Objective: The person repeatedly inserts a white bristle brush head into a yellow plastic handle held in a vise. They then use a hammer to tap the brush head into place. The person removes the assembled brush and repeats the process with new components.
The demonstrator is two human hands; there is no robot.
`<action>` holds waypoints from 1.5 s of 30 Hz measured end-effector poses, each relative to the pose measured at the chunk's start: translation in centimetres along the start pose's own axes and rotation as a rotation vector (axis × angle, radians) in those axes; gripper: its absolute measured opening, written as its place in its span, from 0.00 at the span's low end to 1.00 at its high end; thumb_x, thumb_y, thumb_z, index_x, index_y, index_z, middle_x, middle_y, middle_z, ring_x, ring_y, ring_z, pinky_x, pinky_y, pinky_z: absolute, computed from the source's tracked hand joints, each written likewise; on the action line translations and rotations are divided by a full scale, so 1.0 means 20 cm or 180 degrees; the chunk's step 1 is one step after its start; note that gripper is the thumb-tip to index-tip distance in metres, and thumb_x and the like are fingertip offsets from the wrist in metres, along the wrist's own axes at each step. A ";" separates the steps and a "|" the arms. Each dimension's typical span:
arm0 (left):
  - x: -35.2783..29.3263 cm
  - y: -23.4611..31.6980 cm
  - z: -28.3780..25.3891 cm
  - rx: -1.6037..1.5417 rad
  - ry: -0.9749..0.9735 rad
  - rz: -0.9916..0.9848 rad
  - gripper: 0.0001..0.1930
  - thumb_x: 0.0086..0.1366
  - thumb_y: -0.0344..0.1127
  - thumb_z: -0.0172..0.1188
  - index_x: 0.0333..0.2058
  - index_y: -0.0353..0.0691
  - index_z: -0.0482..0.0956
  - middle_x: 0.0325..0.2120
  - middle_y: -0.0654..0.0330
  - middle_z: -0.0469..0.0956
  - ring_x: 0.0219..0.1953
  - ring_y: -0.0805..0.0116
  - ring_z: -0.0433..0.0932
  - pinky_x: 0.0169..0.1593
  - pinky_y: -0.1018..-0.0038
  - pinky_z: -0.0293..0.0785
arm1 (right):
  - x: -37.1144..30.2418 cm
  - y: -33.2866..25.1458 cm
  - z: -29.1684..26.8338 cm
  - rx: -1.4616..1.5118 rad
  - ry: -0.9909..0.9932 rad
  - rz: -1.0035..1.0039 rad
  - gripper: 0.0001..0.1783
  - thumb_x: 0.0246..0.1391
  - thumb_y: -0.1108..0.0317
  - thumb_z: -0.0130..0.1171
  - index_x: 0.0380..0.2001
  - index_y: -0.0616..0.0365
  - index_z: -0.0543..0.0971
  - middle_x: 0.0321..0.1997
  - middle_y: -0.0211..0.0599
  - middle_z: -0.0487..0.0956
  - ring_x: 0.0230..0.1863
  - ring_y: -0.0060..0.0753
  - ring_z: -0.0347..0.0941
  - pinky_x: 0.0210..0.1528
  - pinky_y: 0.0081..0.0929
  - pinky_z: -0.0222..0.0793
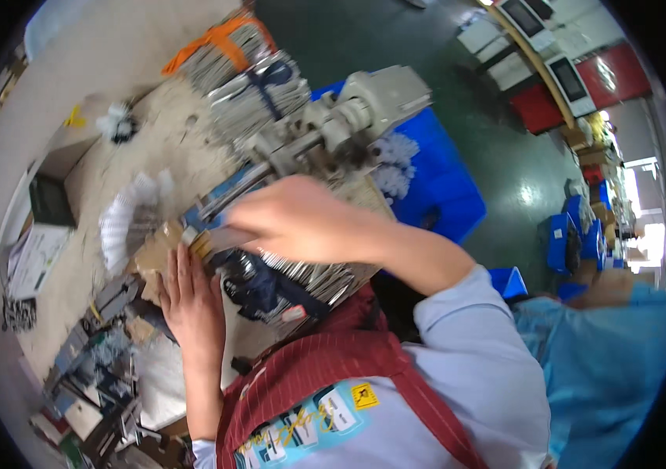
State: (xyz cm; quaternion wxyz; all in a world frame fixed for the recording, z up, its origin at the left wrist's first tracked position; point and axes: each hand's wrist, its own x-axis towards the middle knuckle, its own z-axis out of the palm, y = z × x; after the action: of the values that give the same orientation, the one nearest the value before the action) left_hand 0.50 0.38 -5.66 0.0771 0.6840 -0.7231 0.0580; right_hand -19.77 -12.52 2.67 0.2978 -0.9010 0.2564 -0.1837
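Observation:
My left hand (192, 301) lies with its fingers stretched out, their tips on a brown cardboard-like piece (159, 248). Just right of those fingertips is a small yellowish and white part (198, 241). My right hand (298, 223), slightly blurred, reaches in from the right with closed fingers. A pale, thin piece (227, 238) shows at its fingertips, too smeared to name. Beyond the right hand stands a grey machine (348, 117) with a metal shaft. Below that hand lies a bundle of shiny thin strips (333, 283) with a dark blue band (274, 289).
Bundles of strips, one with an orange band (227, 43), lie at the table's far end. A fanned white stack (126, 223) sits left. A blue bin (446, 180) holding white pieces stands right of the machine. A person in light blue (606, 375) is close on my right.

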 end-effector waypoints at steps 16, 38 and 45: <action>-0.02 0.07 -0.18 -0.1378 0.0282 -0.0162 0.17 0.58 0.26 0.61 0.47 0.31 0.75 0.58 0.47 0.67 0.63 0.45 0.63 0.63 0.55 0.61 | -0.48 0.14 -0.06 -0.0610 -0.0023 0.0819 0.10 0.50 0.68 0.64 0.33 0.59 0.75 0.30 0.39 0.77 0.34 0.45 0.76 0.33 0.36 0.71; 0.00 0.10 -0.21 -0.2641 0.0075 -0.0080 0.11 0.57 0.22 0.61 0.40 0.31 0.78 0.47 0.49 0.77 0.52 0.48 0.74 0.55 0.60 0.71 | -0.49 0.18 -0.14 -0.0512 -0.0111 0.0889 0.08 0.47 0.72 0.64 0.31 0.62 0.76 0.27 0.43 0.77 0.29 0.48 0.75 0.31 0.37 0.69; 0.06 0.16 -0.30 -0.3251 -0.0056 -0.0020 0.12 0.64 0.29 0.58 0.45 0.31 0.77 0.45 0.48 0.78 0.48 0.50 0.77 0.51 0.64 0.72 | -0.29 -0.01 -0.40 -0.0420 0.0439 0.0167 0.09 0.44 0.74 0.66 0.30 0.63 0.78 0.29 0.41 0.80 0.31 0.43 0.78 0.32 0.31 0.72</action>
State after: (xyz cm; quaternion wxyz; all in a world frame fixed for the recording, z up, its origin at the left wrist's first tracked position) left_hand -2.52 0.46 0.60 0.3957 0.5617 -0.6577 -0.3088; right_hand -28.13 -12.60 7.84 0.2242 -0.8968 0.3114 -0.2201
